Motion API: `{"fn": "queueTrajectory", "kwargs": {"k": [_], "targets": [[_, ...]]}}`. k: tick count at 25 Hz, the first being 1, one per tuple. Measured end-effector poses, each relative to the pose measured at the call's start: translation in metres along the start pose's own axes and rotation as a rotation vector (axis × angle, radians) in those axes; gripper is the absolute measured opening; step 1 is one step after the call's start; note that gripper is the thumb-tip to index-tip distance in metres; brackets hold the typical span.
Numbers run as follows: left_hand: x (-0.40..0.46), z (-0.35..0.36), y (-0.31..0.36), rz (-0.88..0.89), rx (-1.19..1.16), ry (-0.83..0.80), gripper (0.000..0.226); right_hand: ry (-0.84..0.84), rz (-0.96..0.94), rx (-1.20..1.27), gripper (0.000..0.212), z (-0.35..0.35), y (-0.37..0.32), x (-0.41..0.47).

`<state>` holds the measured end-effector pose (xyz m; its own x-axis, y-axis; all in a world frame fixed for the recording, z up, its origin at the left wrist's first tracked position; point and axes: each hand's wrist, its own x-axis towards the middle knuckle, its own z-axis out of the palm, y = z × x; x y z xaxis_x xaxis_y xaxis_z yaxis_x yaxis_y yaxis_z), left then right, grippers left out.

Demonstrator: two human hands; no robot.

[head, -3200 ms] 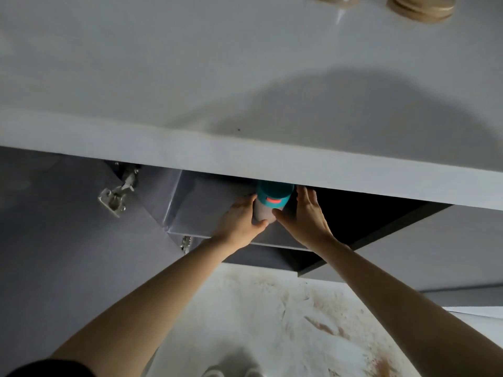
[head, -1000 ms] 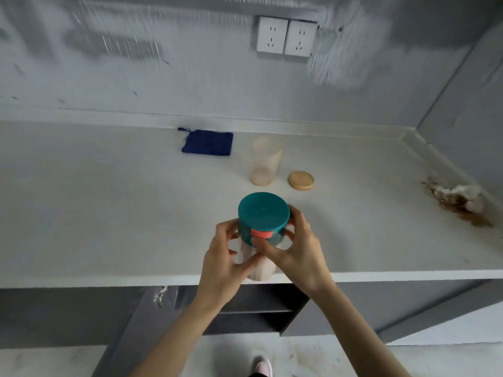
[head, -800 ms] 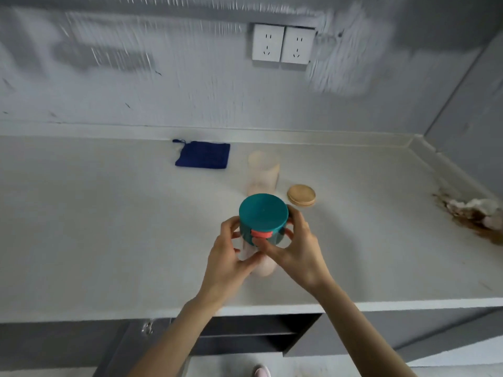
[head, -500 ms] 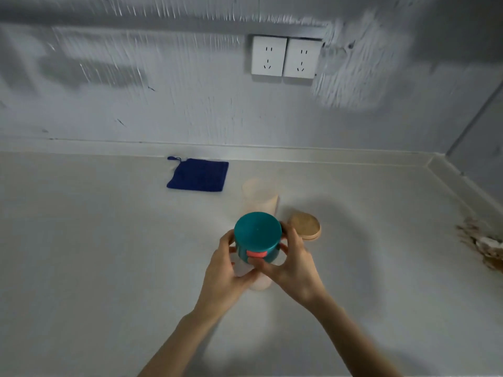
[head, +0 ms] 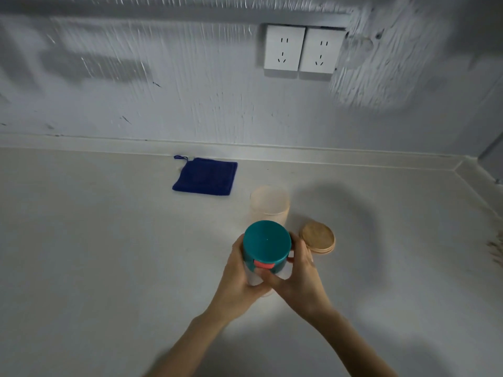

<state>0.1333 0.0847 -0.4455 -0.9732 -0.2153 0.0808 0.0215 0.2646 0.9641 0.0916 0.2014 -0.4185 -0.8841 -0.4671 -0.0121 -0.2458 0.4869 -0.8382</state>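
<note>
Teal-lidded jar (head: 266, 242) stands upright a little right of centre in the lower half of the frame, held between both hands over the pale countertop (head: 95, 254). The hands hide its base, so I cannot tell whether it rests on the counter or hangs just above it.

Left of centre, towards the back edge of the counter, a dark blue cloth (head: 205, 176) lies flat. A small loop sticks out at its upper left corner.

Next comes the left hand (head: 239, 278), rising from the bottom of the frame. Its fingers curl round the left side of the jar, and its thumb lies across the pale, see-through body below the lid. A coral tab (head: 264, 265) on the rim of the lid faces the viewer, just above where the two thumbs meet.

Right behind the jar stands a frosted tumbler (head: 269, 202), upright and open at the top, with its lower part hidden by the teal lid.

The right hand (head: 299, 278) grips the right side of the jar. Its fingers wrap round the back, and its thumb reaches across the front under the tab.

Just beyond those fingers a round wooden lid (head: 317, 238) lies flat on the counter, close to the tumbler.

On the wall above, right of centre, two white sockets (head: 284, 47) sit side by side. At the far right edge, brownish marks (head: 496, 251) stain the counter.
</note>
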Motion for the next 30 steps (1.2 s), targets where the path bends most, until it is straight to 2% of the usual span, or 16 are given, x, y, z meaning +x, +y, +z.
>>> {"fn": "queueTrajectory", "kwargs": {"k": [6,13,18,23,30], "targets": [[0.009,-0.014,-0.005,-0.067,-0.008,0.009,0.077,-0.182,-0.044,-0.204,0.094,-0.014,-0.024,0.009],[0.013,-0.055,-0.013,-0.057,0.082,-0.001,0.079,-0.344,-0.125,-0.381,0.085,0.006,-0.056,0.043],[0.020,-0.066,-0.022,-0.070,0.005,0.038,0.076,-0.289,-0.151,-0.429,0.085,0.020,-0.064,0.057],[0.026,-0.061,-0.026,-0.155,-0.117,0.108,0.075,-0.183,-0.179,-0.396,0.083,0.032,-0.061,0.055],[0.030,-0.063,-0.033,-0.138,-0.054,0.118,0.080,-0.183,-0.176,-0.349,0.083,0.037,-0.056,0.062]]}}
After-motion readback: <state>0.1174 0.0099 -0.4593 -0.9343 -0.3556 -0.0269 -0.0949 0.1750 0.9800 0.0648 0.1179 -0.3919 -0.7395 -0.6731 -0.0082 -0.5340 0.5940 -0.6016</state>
